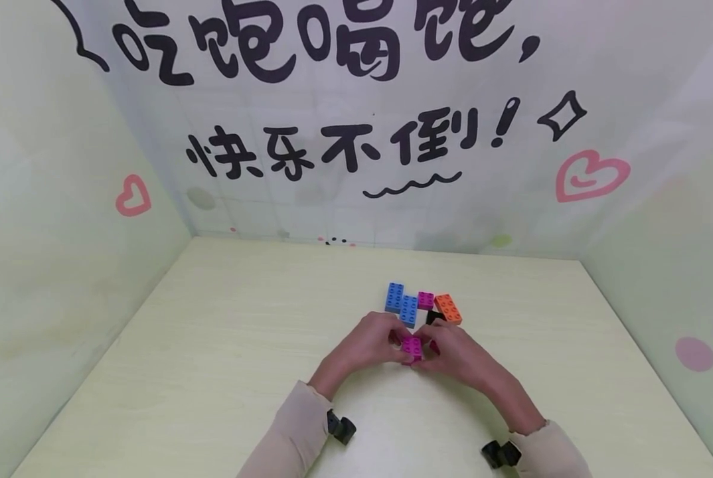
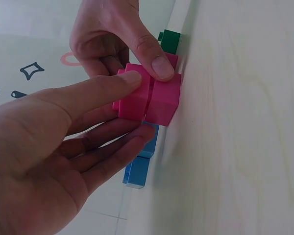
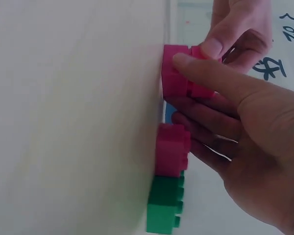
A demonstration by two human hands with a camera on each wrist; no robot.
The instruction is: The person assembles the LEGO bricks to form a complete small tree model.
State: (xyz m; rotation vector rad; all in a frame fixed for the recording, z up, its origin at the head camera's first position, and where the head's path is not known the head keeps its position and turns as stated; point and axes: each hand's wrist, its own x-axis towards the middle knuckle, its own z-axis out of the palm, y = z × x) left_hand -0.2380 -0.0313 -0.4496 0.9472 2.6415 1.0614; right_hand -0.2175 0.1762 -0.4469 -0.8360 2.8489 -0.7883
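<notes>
Two pink toy building bricks (image 2: 132,100) sit one on top of the other between my hands, a thin gap line showing where they meet. My left hand (image 1: 371,342) pinches the upper brick, its thumb on the near side. The lower brick (image 3: 175,81) stands at the tabletop, and my right hand (image 1: 461,355) grips it between thumb and fingers. Beside my right hand, another pink brick (image 3: 170,151) and a green brick (image 3: 164,203) stand on the table. The far sides of the held bricks are hidden by fingers.
Just beyond my hands lie two blue bricks (image 1: 409,311), a small magenta brick (image 1: 425,300), an orange brick (image 1: 449,309) and a dark brick (image 1: 434,317) partly covered by my right hand. Printed walls surround the pale table (image 1: 243,318) at the back and sides.
</notes>
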